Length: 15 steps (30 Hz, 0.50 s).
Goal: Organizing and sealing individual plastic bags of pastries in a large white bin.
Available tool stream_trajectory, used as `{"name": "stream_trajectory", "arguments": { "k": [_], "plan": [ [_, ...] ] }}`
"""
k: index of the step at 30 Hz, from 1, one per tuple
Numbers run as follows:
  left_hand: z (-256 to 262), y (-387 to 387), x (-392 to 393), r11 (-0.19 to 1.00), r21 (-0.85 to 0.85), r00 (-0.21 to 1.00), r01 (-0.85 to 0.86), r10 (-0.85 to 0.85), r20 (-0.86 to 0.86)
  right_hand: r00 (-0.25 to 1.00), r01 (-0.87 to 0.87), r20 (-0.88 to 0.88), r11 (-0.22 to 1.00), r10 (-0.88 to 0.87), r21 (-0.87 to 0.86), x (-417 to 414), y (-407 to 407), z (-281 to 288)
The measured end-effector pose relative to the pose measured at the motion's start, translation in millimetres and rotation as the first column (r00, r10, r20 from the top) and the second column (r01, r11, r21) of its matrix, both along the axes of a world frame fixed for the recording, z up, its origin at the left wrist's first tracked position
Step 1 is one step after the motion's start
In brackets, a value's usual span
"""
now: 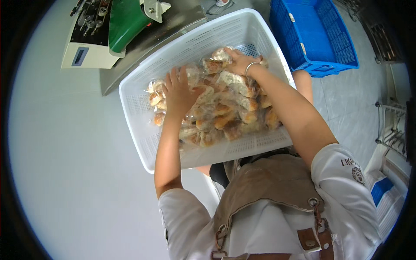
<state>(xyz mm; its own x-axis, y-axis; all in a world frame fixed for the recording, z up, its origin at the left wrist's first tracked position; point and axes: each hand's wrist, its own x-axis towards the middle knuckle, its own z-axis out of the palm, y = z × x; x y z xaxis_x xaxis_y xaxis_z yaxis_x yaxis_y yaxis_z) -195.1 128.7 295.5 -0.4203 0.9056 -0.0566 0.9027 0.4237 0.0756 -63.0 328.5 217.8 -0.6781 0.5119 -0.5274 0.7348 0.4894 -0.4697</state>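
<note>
A white perforated plastic crate [139, 136] in front of me holds many bread pieces [224, 118] in clear plastic wrapping, heaped toward its near side. My left hand [180, 92] lies on the wrapped bread at the left of the heap, fingers and thumb spread. At the far side of the heap, my right hand [242, 63], with a bracelet at the wrist, reaches over a wrapped bread [222, 54]. Its fingertips touch the wrapping; whether they grip it is hard to see. Bare crate floor [248, 49] shows just beyond that hand.
A blue plastic crate [312, 29] stands on the grey tiled floor [338, 94] at the far right. Beyond the white crate, a metal table [175, 26] carries a machine with a green cover [126, 26]. A metal rack [391, 126] stands at right.
</note>
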Motion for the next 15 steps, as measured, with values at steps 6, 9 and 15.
{"name": "stream_trajectory", "arguments": {
  "k": [6,9,15],
  "plan": [
    [-31,-29,21,0.979,-0.202,0.990,0.015,0.014,0.141,0.994,-0.055,0.096,0.996,0.048,0.069,4,-2,0],
    [-35,-37,17,0.980,-0.184,0.986,-0.073,0.098,0.132,0.995,-0.062,0.091,0.987,0.048,0.151,7,-10,-3],
    [4,-11,4,0.900,0.133,0.652,-0.415,0.192,0.733,0.994,-0.014,0.112,0.976,-0.010,0.218,14,-18,-3]
  ]
}}
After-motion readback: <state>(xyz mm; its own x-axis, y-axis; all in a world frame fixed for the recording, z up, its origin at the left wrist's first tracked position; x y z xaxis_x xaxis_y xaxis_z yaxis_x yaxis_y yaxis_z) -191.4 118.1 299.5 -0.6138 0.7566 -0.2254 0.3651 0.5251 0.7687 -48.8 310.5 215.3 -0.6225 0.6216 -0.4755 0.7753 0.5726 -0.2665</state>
